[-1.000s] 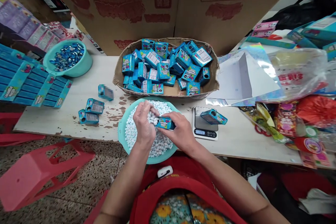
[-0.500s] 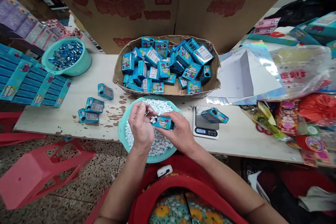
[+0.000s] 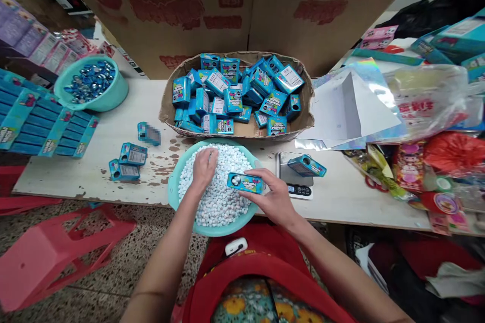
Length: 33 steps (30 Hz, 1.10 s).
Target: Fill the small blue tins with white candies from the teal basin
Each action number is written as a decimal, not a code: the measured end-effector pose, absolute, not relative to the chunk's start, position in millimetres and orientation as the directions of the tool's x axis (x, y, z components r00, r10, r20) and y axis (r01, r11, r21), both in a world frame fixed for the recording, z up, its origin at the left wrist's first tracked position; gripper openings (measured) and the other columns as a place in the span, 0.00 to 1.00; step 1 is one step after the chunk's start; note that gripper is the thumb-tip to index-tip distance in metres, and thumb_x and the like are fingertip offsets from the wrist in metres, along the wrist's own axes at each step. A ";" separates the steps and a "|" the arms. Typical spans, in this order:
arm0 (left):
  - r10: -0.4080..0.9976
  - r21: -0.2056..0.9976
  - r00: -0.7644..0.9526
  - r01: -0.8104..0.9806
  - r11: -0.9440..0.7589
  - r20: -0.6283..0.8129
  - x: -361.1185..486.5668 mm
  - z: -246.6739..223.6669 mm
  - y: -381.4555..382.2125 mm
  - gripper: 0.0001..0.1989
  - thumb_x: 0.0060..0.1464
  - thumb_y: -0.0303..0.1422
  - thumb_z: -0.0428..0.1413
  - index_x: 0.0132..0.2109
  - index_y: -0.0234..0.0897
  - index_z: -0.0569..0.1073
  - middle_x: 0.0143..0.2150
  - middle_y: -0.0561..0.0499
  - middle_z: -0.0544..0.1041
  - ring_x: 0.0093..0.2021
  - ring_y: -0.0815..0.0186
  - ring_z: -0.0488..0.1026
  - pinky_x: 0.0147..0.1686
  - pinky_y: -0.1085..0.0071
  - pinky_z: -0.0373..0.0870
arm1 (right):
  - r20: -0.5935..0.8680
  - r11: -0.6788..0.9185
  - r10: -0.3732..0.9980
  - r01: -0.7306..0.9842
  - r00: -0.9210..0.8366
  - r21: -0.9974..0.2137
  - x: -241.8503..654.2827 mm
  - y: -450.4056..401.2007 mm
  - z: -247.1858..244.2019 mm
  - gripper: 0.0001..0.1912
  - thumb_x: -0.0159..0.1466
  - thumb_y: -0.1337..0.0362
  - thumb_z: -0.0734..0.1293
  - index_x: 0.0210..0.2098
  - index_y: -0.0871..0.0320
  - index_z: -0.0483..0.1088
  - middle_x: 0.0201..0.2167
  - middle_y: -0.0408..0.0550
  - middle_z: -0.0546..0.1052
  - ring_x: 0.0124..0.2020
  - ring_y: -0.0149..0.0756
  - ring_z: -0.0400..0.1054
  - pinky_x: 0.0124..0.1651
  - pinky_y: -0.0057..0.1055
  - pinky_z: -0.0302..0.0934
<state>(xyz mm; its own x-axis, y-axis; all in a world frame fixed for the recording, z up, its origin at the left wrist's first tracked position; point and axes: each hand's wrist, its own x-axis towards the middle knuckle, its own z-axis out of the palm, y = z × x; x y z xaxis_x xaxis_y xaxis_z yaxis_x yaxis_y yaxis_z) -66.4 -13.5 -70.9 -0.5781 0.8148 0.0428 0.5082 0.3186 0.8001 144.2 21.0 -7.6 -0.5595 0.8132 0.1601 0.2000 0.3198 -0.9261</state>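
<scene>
My right hand is closed around a small blue candy box over the right side of a turquoise bowl. White candies show in the round hole at the box's left end. The bowl is filled with small white candies. My left hand reaches into the bowl's upper left part, its fingers curled down onto the candies; what lies under them is partly hidden. Right of the bowl, another blue box lies tilted on a small digital scale.
Behind the bowl stands a cardboard tray heaped with blue boxes. Several loose boxes lie to the left, below a turquoise tub of shiny blue pieces. Silvery sheets and plastic bags cover the right. A red stool stands lower left.
My left hand has left the box's opening and gone left and down into the candies. My right hand has shifted the box slightly right and turned it so its hole shows.
</scene>
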 end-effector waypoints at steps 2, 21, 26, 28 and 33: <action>0.905 0.610 -0.425 0.721 0.329 0.014 -63.7 -87.4 -15.3 0.15 0.58 0.43 0.49 0.43 0.38 0.73 0.46 0.45 0.73 0.50 0.57 0.66 0.53 0.59 0.60 | 0.131 0.302 0.820 0.226 -0.557 -0.926 148.3 17.2 -13.2 0.19 0.53 0.59 0.74 0.43 0.54 0.71 0.39 0.49 0.76 0.42 0.40 0.70 0.45 0.36 0.65; 0.566 0.905 -0.710 -0.372 0.205 -0.420 -47.1 -53.1 -30.4 0.13 0.48 0.41 0.57 0.29 0.37 0.65 0.20 0.58 0.63 0.15 0.74 0.57 0.14 0.77 0.50 | 0.141 0.356 0.809 0.285 -0.571 -0.890 130.0 17.9 -17.8 0.18 0.55 0.60 0.73 0.43 0.55 0.69 0.38 0.48 0.75 0.42 0.40 0.69 0.45 0.36 0.64; 0.664 0.790 -0.666 -0.585 -0.182 -0.340 -41.3 3.7 -36.2 0.10 0.46 0.37 0.56 0.31 0.37 0.65 0.24 0.55 0.67 0.20 0.74 0.63 0.17 0.78 0.57 | 0.206 0.497 0.727 0.294 -0.655 -0.816 98.1 10.6 -10.9 0.18 0.56 0.59 0.72 0.43 0.56 0.69 0.38 0.50 0.75 0.41 0.43 0.69 0.44 0.39 0.63; 0.649 0.801 -0.712 -0.539 -0.262 -0.267 -40.5 11.0 -38.1 0.09 0.47 0.37 0.55 0.31 0.36 0.66 0.26 0.53 0.69 0.23 0.72 0.67 0.21 0.77 0.62 | 0.215 0.552 0.688 0.308 -0.693 -0.775 88.4 6.9 -8.1 0.17 0.56 0.60 0.72 0.44 0.57 0.68 0.38 0.51 0.76 0.42 0.44 0.68 0.44 0.40 0.62; 0.593 0.882 -0.788 -0.388 -0.267 -0.167 -40.8 3.3 -38.7 0.12 0.51 0.35 0.55 0.24 0.35 0.65 0.22 0.54 0.67 0.24 0.70 0.68 0.28 0.72 0.67 | 0.192 0.600 0.637 0.323 -0.747 -0.732 80.0 5.1 -5.7 0.16 0.57 0.60 0.71 0.43 0.57 0.69 0.38 0.50 0.76 0.42 0.44 0.69 0.43 0.39 0.62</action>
<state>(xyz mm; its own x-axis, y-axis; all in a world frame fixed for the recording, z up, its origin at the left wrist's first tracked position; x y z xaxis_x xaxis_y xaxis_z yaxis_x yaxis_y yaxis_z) -40.8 -38.7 3.3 -0.7880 0.5925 -0.1671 -0.3879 -0.2671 0.8822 80.0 5.1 -5.7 -0.7468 0.6368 0.1919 0.3234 0.5999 -0.7318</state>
